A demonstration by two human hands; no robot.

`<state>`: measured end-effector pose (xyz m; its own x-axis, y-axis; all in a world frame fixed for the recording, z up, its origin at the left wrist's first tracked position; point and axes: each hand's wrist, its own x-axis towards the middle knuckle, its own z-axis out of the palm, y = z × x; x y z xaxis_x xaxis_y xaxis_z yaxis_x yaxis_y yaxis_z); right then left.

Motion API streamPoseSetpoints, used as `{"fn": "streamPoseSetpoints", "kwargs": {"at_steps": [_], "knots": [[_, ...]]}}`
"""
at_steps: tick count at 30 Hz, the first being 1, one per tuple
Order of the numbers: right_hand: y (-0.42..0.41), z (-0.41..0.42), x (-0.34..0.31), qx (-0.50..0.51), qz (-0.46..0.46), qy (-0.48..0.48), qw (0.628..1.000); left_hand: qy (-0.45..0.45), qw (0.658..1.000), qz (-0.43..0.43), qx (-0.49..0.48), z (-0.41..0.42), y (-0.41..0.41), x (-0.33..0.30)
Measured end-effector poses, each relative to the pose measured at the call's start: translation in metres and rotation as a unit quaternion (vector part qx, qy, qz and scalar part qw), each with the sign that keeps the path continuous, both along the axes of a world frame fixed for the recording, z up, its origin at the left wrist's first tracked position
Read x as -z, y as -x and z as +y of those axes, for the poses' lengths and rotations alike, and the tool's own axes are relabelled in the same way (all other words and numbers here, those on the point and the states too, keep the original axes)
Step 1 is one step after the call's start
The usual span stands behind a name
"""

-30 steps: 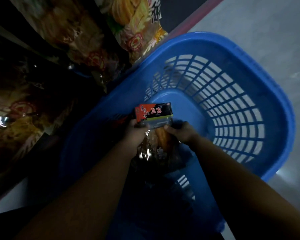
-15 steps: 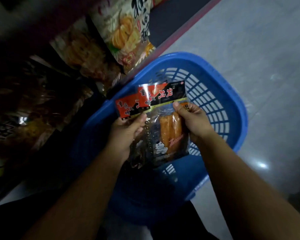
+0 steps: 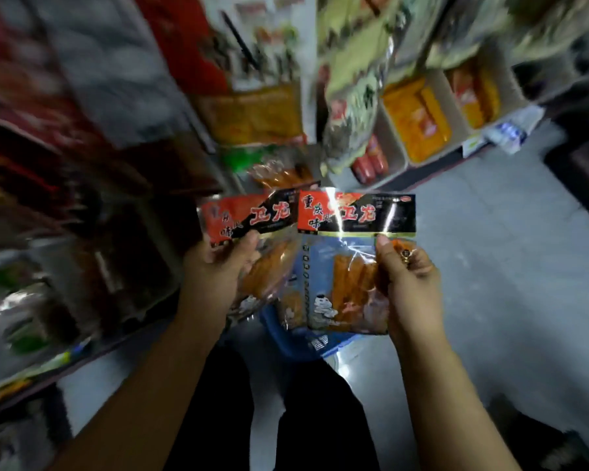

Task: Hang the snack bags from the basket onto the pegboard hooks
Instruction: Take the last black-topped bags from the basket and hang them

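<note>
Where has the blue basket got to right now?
In the head view, only part of the blue basket shows, low at centre, behind the two snack bags and between the person's forearms.

Both forearms raised forward, side by side. Left hand (image 3: 215,270) curled round left snack bag (image 3: 252,232), thumb pressed on front. Right hand (image 3: 410,283) pinched on right snack bag (image 3: 344,260), thumb near header.

Bare forearms, dark trousers (image 3: 320,419), no sleeves showing.
</note>
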<state>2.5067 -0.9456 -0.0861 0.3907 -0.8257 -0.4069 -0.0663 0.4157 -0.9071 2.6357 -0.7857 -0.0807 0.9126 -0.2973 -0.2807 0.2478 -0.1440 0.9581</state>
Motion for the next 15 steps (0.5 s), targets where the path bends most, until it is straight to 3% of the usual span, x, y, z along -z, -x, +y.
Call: {"fn": "streamPoseSetpoints", "kwargs": {"at_steps": [5,10,15], "knots": [[-0.035,0.031,-0.12,-0.091,-0.043,0.116,0.988,0.023,0.987,-0.15,-0.051,0.042,-0.022,-0.118],[-0.072,0.059,-0.201,-0.168,-0.09,0.239,0.952,0.084,0.95,-0.285,-0.1,0.095,-0.035,-0.217],[-0.109,0.078,-0.268,-0.221,-0.172,0.277,0.919,0.088,0.913,-0.363,-0.161,0.147,-0.058,-0.278]]}}
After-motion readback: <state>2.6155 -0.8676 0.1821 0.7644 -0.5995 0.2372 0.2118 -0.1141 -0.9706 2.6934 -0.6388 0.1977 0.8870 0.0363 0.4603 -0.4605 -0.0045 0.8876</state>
